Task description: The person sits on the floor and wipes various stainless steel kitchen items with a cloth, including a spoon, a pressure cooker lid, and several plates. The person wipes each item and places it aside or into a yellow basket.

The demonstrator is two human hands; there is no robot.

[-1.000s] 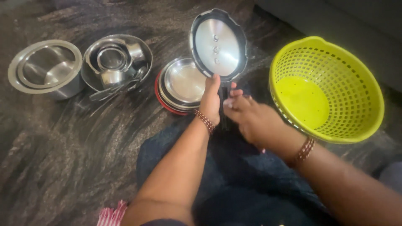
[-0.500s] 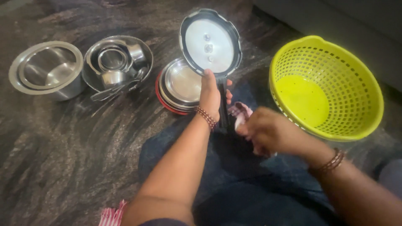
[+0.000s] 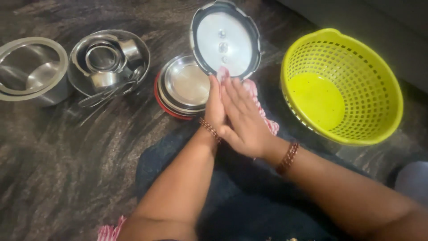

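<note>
Two hands meet at centre frame. Left hand point(image 3: 215, 105) grips the pressure-cooker lid point(image 3: 225, 39) at its lower edge, holding it tilted upright, inner face toward the camera, at 12 o'clock. Right hand point(image 3: 243, 118), which half a second ago was drawn back toward 4 o'clock, now lies flat over a red-and-white checked cloth point(image 3: 254, 96), pressing it against the lid's lower rim; fingers extended, not clenched. Reads as wiping begun. Stacked steel plates point(image 3: 180, 87) sit just behind the left hand at 10 o'clock. Yellow perforated basket point(image 3: 343, 85) at 3 o'clock, well apart. Steel bowl of small cups point(image 3: 109, 60) and a steel pot point(image 3: 31, 69) toward 9 o'clock.
</note>
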